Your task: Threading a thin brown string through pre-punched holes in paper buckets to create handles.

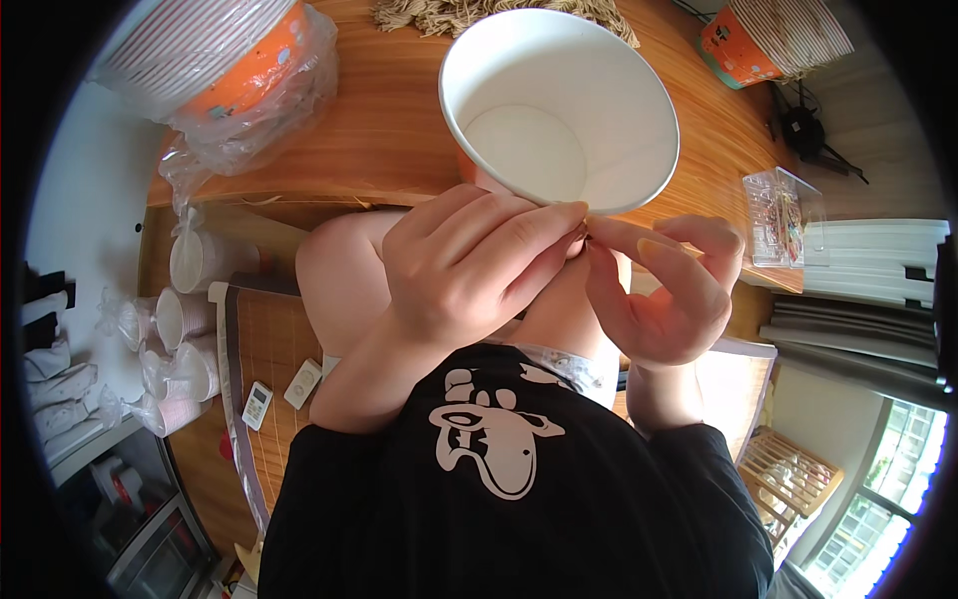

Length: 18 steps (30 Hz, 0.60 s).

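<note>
A large white paper bucket (619,110), with a glimpse of orange on its outside, stands tilted at the near edge of the wooden table, its open mouth facing me. Just below its rim, both hands meet fingertip to fingertip. My left hand (464,260) is closed in a pinch, thumb and forefinger together by the rim. Opposite it, my right hand (674,290) pinches too, its other fingers curled. A tiny dark, reddish thing (585,233) shows between the fingertips, too small and covered to name.
Stacked orange paper buckets (249,75) in clear plastic stand at far left, another stack (768,45) at far right. Tan stringy strands (419,14) lie behind the bucket. A clear box (783,215) of small items sits at right. Two remotes (257,404) lie on a woven seat.
</note>
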Motion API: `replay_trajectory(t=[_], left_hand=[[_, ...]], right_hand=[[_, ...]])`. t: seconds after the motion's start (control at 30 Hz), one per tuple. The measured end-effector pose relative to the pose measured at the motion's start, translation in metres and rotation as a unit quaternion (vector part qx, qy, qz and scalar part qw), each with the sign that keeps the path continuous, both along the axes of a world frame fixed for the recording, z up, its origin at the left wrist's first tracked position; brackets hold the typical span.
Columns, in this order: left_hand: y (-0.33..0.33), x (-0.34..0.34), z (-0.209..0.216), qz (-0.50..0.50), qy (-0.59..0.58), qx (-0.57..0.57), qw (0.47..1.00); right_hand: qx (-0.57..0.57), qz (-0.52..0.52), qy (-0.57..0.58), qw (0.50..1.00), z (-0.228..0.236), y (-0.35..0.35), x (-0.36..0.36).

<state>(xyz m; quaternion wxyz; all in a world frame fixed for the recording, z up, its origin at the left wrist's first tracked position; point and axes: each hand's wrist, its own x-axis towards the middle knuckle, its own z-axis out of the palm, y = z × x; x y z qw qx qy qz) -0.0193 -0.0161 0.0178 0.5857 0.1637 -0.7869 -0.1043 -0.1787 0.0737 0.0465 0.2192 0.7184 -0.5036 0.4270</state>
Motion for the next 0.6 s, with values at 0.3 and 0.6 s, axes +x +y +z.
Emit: replay_trajectory(t=[0.3, 0.6], left_hand=[[0.001, 0.001, 0.002, 0.0, -0.006, 0.005, 1.0], [0.003, 0.003, 0.008, 0.017, -0.025, -0.001, 1.0]], right_hand=[[0.001, -0.002, 0.005, 1.0, -0.001, -0.003, 0.0], [0.002, -0.022, 0.013, 1.0, 0.002, -0.002, 0.004]])
